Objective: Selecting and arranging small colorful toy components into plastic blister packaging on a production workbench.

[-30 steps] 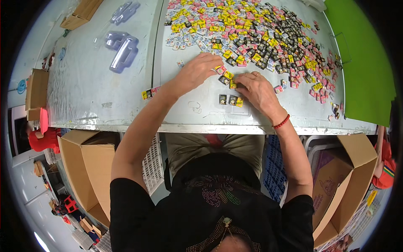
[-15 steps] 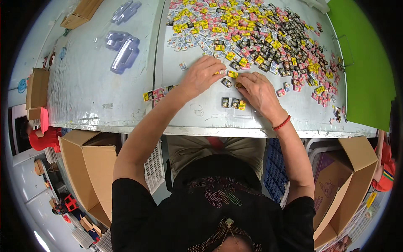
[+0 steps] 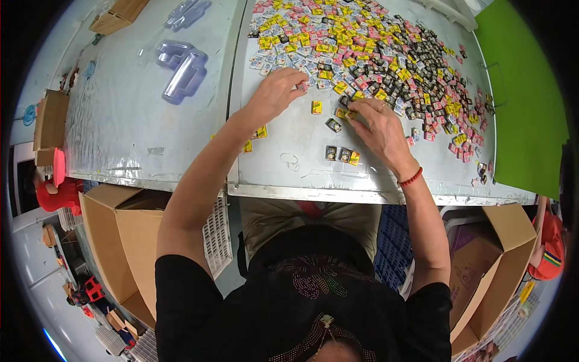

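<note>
Starting from the left, an open cardboard box [image 3: 136, 256] is parked below the near edge of the table [image 3: 132, 130], and a clear plastic tray [image 3: 184, 75] is set up toward the table's far left corner. A few yellow pieces [image 3: 259, 133] are partly covered by the left forearm. A small pink piece [image 3: 302, 87] is pinched between thumb and fingertips of the left hand [image 3: 274, 93], just in front of the big mixed pile [image 3: 368, 51], which is spread from the middle of the table out toward the right edge. Next, one yellow block [image 3: 317, 107] and one black block [image 3: 333, 125] are left loose between the hands, with a short black-and-yellow row [image 3: 345, 155] laid nearer the near edge. The right hand [image 3: 380, 127] is curled, fingertips brought down at a yellow-and-dark piece [image 3: 342, 113]; whether it's actually gripped can't be told. The table's right edge is lined by a green panel [image 3: 525, 96].
</note>
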Demonstrator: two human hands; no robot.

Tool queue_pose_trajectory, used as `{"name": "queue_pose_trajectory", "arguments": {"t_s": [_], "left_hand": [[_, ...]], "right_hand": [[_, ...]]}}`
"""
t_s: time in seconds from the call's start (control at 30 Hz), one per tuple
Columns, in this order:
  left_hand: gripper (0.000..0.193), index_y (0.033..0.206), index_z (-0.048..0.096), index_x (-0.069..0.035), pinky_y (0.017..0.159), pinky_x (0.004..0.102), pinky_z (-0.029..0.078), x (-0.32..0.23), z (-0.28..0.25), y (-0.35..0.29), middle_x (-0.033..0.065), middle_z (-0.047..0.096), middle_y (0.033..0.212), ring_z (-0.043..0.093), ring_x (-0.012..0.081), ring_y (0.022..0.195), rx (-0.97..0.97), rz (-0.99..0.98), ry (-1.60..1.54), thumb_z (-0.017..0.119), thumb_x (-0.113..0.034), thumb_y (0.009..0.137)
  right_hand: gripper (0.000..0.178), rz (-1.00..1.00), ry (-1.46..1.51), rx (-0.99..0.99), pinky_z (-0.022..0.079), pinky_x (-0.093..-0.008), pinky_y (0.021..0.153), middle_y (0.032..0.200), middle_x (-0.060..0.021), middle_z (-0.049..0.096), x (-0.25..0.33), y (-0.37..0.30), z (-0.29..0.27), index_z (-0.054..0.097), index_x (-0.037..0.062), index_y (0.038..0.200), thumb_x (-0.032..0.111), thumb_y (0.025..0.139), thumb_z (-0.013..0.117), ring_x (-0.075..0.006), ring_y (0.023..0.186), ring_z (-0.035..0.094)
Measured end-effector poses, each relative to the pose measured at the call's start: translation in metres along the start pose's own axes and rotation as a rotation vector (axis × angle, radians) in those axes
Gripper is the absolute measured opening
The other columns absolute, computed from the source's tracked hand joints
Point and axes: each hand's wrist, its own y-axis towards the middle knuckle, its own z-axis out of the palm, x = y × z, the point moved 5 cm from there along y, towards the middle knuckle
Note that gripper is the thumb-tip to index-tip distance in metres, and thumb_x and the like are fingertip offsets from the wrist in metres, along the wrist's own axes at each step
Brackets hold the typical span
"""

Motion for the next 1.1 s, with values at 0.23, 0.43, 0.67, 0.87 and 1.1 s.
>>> {"name": "queue_pose_trajectory", "arguments": {"t_s": [0.23,0.43,0.67,0.87,1.1], "left_hand": [[0.025,0.108,0.064,-0.003,0.092,0.0389,0.047,-0.006,0.000,-0.003,0.0142,0.064,0.112,0.058,0.0316,0.106,0.290,-0.006,-0.159,0.065,-0.012,0.086],[0.027,0.110,0.064,-0.002,0.095,0.0383,0.046,-0.003,-0.002,0.010,0.0123,0.063,0.116,0.057,0.0303,0.111,0.271,0.130,0.001,0.065,-0.014,0.086],[0.034,0.114,0.064,-0.002,0.095,0.0376,0.046,-0.016,0.013,0.004,0.0101,0.064,0.117,0.056,0.0283,0.112,0.101,0.211,-0.016,0.068,-0.018,0.084],[0.027,0.106,0.068,-0.004,0.089,0.0348,0.050,-0.015,0.023,0.005,0.0075,0.068,0.109,0.060,0.0256,0.105,0.018,0.237,0.003,0.070,-0.015,0.082],[0.024,0.103,0.068,-0.005,0.082,0.0322,0.053,-0.035,0.001,-0.002,0.0067,0.069,0.104,0.064,0.0240,0.097,-0.147,0.011,-0.074,0.071,-0.017,0.082]], "right_hand": [[0.025,0.138,0.046,-0.016,0.053,-0.0378,0.084,0.110,-0.0139,0.065,-0.012,-0.025,-0.012,0.066,0.0063,0.107,0.009,0.083,0.070,-0.0314,0.100,0.062],[0.025,0.169,0.040,-0.033,0.053,-0.0367,0.083,0.112,-0.0133,0.065,-0.021,-0.041,-0.019,0.066,0.0062,0.107,0.008,0.083,0.070,-0.0304,0.099,0.063],[0.025,0.207,-0.041,-0.101,0.054,-0.0346,0.079,0.111,-0.0115,0.065,-0.035,-0.068,-0.027,0.066,0.0066,0.107,0.009,0.083,0.071,-0.0276,0.094,0.065],[0.025,0.227,-0.032,-0.106,0.054,-0.0332,0.075,0.112,-0.0113,0.065,-0.032,-0.081,-0.034,0.066,0.0055,0.108,0.008,0.083,0.070,-0.0253,0.089,0.066],[0.028,0.196,-0.025,-0.092,0.053,-0.0348,0.081,0.112,-0.0112,0.065,-0.006,-0.099,-0.042,0.066,0.0074,0.107,0.003,0.080,0.071,-0.0263,0.096,0.064]]}}
